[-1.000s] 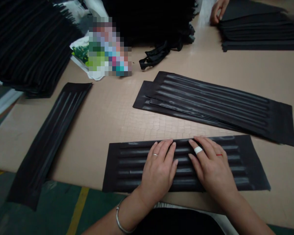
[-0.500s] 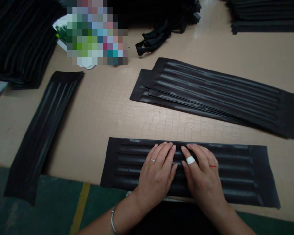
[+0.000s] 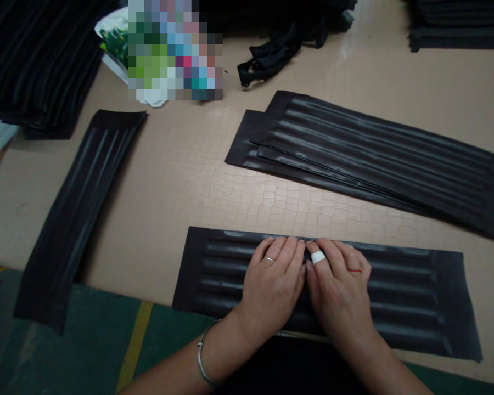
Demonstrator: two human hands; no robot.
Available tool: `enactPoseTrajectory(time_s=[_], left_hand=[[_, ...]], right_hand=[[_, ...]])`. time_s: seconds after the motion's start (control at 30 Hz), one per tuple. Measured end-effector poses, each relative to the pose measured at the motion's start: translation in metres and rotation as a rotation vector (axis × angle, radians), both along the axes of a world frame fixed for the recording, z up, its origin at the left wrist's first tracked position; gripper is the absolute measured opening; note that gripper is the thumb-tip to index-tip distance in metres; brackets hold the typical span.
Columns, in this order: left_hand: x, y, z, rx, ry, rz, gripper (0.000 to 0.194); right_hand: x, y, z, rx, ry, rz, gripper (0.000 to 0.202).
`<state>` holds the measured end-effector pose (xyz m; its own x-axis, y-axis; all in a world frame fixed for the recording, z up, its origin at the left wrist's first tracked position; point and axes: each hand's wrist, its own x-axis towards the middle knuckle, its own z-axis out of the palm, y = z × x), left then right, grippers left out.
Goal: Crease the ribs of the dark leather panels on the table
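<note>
A dark ribbed panel lies lengthwise along the table's near edge. Both hands rest on its middle, side by side, with fingertips curled at its far edge. My left hand, with a ring and a bracelet at the wrist, has its fingers pressed together on the panel. Close beside it, my right hand, with white tape on one finger, also pinches at the panel. The fingertips of the two hands nearly touch. What lies under the fingers is hidden.
More ribbed panels overlap at the right on the tan table. Another panel overhangs the near edge at the left. Dark stacks, a black strap and a white-green packet lie farther back.
My hands have come closer together, and their fingers are more curled at the panel's far edge. The whole view has shifted slightly.
</note>
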<state>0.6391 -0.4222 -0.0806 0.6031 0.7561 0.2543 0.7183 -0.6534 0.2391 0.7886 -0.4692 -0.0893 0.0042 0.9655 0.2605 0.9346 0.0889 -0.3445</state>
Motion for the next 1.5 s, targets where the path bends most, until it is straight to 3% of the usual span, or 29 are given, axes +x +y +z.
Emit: enactPoseTrajectory(time_s=[0.37, 0.47, 0.7, 0.8, 1.03, 1.17, 1.5], left_hand=[[-0.006, 0.001, -0.005, 0.031, -0.049, -0.032, 0.034], [-0.025, 0.001, -0.003, 0.004, -0.022, 0.011, 0.039], [-0.096, 0.015, 0.000, -0.017, 0.036, 0.148, 0.041], [-0.109, 0.018, -0.002, -0.012, 0.024, 0.152, 0.041], [-0.105, 0.014, -0.005, 0.017, 0.033, 0.121, 0.045], [-0.102, 0.015, -0.007, 0.044, -0.009, 0.060, 0.044], [-0.098, 0.022, -0.007, 0.041, 0.027, 0.060, 0.039]], right_hand=[[-0.001, 0.007, -0.004, 0.068, -0.070, -0.001, 0.019], [0.002, 0.007, -0.006, 0.086, -0.091, 0.009, 0.021], [0.008, 0.004, -0.009, 0.114, -0.111, 0.019, 0.025], [0.005, 0.005, -0.008, 0.111, -0.091, 0.028, 0.026], [-0.050, 0.022, -0.003, 0.022, 0.069, 0.193, 0.034], [-0.079, 0.031, -0.004, -0.005, 0.076, 0.187, 0.036], [-0.074, 0.035, -0.004, -0.015, 0.026, 0.115, 0.025]])
